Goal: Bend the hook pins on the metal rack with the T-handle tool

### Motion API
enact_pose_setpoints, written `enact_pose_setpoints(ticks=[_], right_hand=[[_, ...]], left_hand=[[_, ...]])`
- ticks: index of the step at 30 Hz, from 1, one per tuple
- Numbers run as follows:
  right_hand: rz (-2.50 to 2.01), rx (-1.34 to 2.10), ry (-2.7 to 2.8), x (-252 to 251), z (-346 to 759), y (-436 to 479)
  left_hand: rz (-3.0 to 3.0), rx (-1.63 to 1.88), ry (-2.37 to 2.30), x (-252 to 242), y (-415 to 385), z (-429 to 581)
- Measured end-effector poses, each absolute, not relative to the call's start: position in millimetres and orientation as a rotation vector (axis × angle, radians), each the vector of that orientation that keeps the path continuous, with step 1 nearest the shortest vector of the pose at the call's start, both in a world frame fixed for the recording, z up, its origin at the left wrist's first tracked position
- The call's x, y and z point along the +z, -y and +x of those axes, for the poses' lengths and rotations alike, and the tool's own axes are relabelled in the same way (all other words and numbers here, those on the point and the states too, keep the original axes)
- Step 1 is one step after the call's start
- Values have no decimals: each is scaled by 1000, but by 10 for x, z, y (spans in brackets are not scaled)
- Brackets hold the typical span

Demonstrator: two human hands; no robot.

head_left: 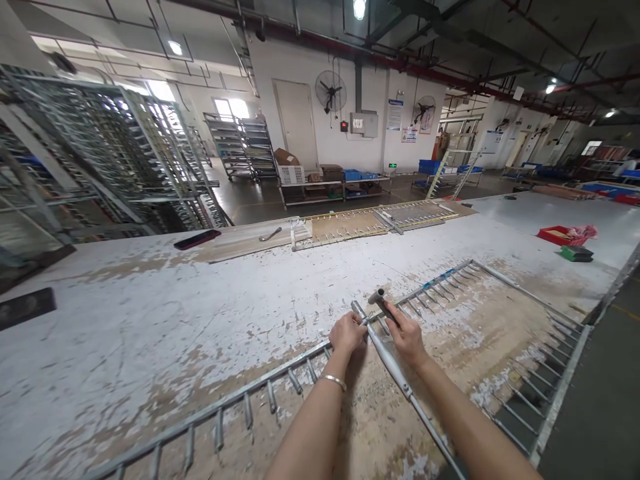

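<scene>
A long metal frame (235,401) with several short pegs along its rails lies on the worktable (165,320). Across it runs a metal crossbar (389,363), which passes between my forearms. At the far rail, by the crossbar's end, the fingers of my left hand (347,333) are pinched together; whatever is in them is too small to name. My right hand (406,337) is wrapped round the handle of a hammer (378,297), whose round metal head is raised just above the joint of crossbar and rail. Blue pieces (434,283) sit on the rail farther right.
A wrench (271,234) and a dark phone-like object (197,239) lie at the table's far side. Another pegged frame (345,225) rests beyond. To the right are a red tray (554,235) and a green-and-black block (576,253). Metal racks (125,140) stand at left.
</scene>
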State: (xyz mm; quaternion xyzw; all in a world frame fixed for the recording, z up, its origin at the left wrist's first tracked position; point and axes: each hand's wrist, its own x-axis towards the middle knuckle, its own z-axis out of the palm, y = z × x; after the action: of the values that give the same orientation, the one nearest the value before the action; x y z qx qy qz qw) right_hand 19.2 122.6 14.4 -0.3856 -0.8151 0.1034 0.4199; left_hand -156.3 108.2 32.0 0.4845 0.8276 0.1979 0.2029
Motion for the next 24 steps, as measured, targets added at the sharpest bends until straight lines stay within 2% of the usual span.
enact_pose_setpoints(ticks=[5,11,16,21,24], right_hand=[[-1107,233,2214,144,151,-1237],[-983,204,2046,200,134,-1187],[-1115,184,2200,127,137,-1151],[-980,174,2042,171,127,-1119],[-1062,181,2137,127,149,-1124]], left_hand=[[1404,588,-2315,314,-1050,-1568],[1458,580,-2330,339,-1015,-1532],[1479,557,-2334,309,-1018,-1530],[1466,566,-2326,307,-1014,-1529],[1452,571,-2333,329,-1011,-1520]])
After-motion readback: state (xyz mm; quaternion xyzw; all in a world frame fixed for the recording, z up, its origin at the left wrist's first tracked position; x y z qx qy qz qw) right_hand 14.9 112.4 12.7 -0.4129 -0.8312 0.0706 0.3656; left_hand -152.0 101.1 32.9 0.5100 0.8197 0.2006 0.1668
